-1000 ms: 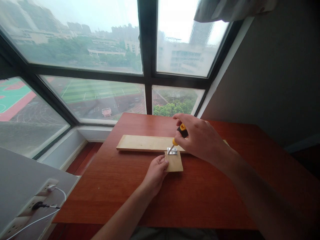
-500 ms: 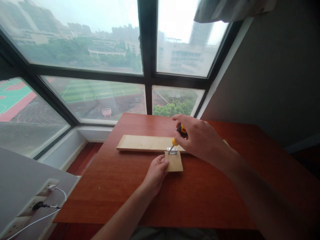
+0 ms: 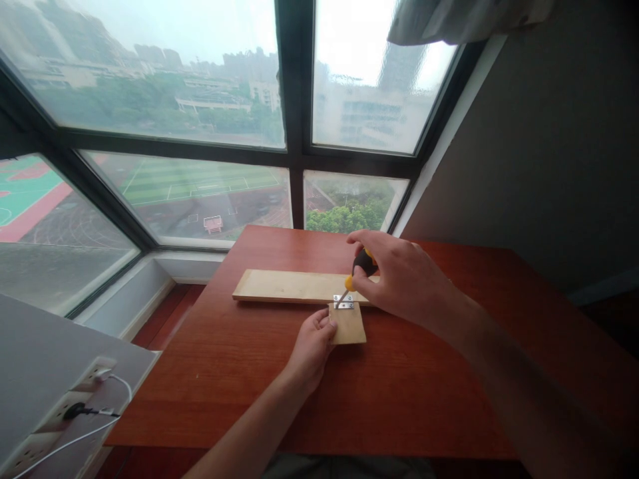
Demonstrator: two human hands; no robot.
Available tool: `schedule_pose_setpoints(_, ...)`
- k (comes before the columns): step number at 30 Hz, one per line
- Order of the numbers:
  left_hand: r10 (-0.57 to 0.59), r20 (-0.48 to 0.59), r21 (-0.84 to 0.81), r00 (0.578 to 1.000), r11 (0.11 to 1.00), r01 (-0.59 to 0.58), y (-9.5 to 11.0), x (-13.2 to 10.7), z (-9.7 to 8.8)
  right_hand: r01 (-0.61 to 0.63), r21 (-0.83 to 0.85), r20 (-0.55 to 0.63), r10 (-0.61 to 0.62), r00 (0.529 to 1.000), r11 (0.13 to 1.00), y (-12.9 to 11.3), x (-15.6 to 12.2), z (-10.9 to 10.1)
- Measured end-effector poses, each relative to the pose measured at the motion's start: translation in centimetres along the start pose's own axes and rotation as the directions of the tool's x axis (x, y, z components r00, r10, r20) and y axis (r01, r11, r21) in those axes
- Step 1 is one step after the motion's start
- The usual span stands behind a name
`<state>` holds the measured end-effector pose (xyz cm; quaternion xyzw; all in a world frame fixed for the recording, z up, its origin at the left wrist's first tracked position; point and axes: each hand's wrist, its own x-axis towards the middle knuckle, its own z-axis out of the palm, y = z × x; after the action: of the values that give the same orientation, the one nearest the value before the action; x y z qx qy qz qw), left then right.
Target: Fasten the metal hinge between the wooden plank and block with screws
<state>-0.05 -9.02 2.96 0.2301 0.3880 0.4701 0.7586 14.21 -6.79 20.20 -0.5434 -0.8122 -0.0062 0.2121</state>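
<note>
My left hand [image 3: 314,339] grips the left edge of a small square wooden board [image 3: 350,326], thumb on top. A silver metal hinge [image 3: 343,301] joins that piece to a long pale wooden plank [image 3: 284,285] lying across the table behind it. In my right hand [image 3: 399,269] is a screwdriver [image 3: 363,263] with a black and yellow handle, held between thumb and fingers. It slants down to the left, and its tip meets the hinge's near leaf at the left side. The right part of the plank is hidden behind my right hand and forearm.
The reddish-brown table [image 3: 239,386] carries the boards. Large windows [image 3: 200,193] stand beyond its far edge. On the low wall at the left, sockets hold a black plug [image 3: 74,411] and a white cable [image 3: 64,439]. A dark wall [image 3: 499,159] rises at the right.
My right hand has shifted very slightly right and its fingers have turned a little on the screwdriver handle. My left hand and the boards are almost unmoved.
</note>
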Motion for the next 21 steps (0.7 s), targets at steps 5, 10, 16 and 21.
schedule_pose_setpoints(5,-0.017,-0.004,-0.016,1.0,1.0,0.017,-0.02,0.14,-0.16,0.015,0.019,-0.006,-0.015,1.0,1.0,0.08,0.14,0.16)
schedule_pose_setpoints(10,-0.025,-0.019,-0.026,1.0,0.999,0.025,-0.08,0.26,-0.26,0.035,0.023,-0.002,-0.035,0.999,0.999,0.3,0.25,0.33)
schedule_pose_setpoints(16,-0.02,-0.015,-0.02,1.0,1.0,0.02,-0.04,0.27,-0.23,0.073,0.027,0.021,-0.074,0.997,0.997,0.0,0.04,0.0)
schedule_pose_setpoints(21,-0.012,-0.023,-0.025,1.0,1.0,0.011,0.03,0.22,-0.15,-0.019,-0.086,0.011,0.02,1.0,0.996,0.1,0.23,0.02)
